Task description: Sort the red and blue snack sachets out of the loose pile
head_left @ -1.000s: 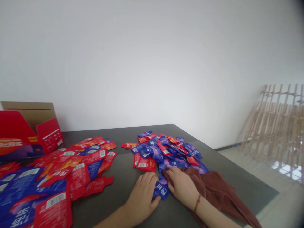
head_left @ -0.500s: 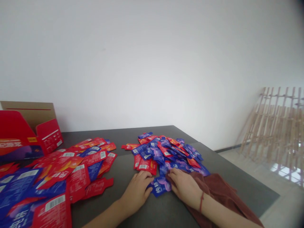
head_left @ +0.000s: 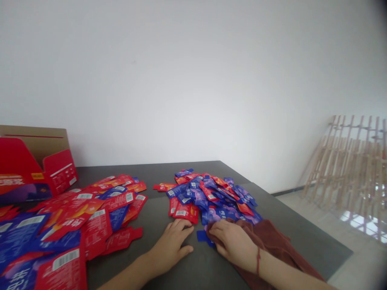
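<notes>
From where I stand, a blue pouch lies on the dark table between the hands, mostly hidden under the brown cloth that the right hand holds bunched in its curled fingers. The left hand rests just beside it, holding nothing, thumb wide of the fingers. Just beyond sits a pile of red and blue pouches; off left, a larger spread of pouches lies before an open red carton.

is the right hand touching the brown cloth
Touching. The head view shows the right hand lying on the brown cloth, curled over its bunched end, with no gap between them.
</notes>
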`<state>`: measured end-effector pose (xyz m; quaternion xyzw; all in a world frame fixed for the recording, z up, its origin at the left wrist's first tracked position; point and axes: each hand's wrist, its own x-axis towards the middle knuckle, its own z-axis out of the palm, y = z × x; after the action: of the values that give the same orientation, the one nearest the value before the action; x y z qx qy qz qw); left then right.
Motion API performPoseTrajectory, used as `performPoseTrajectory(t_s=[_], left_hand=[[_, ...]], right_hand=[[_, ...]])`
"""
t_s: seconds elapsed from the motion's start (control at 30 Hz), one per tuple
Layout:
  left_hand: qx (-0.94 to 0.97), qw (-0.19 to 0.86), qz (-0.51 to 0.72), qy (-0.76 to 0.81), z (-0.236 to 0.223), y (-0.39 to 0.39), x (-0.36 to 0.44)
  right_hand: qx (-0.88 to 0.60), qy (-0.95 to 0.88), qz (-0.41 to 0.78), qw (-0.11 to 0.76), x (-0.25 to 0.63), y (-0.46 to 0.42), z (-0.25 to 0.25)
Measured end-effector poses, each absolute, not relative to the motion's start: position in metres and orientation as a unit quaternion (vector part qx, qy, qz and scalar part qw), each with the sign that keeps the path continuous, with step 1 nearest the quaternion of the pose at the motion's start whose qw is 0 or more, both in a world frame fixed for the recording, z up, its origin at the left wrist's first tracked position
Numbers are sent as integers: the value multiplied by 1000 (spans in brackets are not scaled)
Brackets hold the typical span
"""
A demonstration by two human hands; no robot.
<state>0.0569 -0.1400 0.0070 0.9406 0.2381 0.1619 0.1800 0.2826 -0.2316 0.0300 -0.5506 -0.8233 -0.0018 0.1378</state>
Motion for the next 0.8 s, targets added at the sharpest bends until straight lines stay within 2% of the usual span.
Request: performPoseTrajectory(t_s=[0.3,0.57,0.7,0.8], left_hand=[[957,119,200,174,2,-149,60],[975,71,141,159,10,-155,61],[980,64,126,138,18,-159,66],[979,70,134,136,21,-161,69]], right_hand=[[-502,-850,12,158,264,-227,20],[-423,-876,141,186,291,-247,40],[-519,-812,88,252,321,-250,33],[-584,-774,35,244,329,-247,21]])
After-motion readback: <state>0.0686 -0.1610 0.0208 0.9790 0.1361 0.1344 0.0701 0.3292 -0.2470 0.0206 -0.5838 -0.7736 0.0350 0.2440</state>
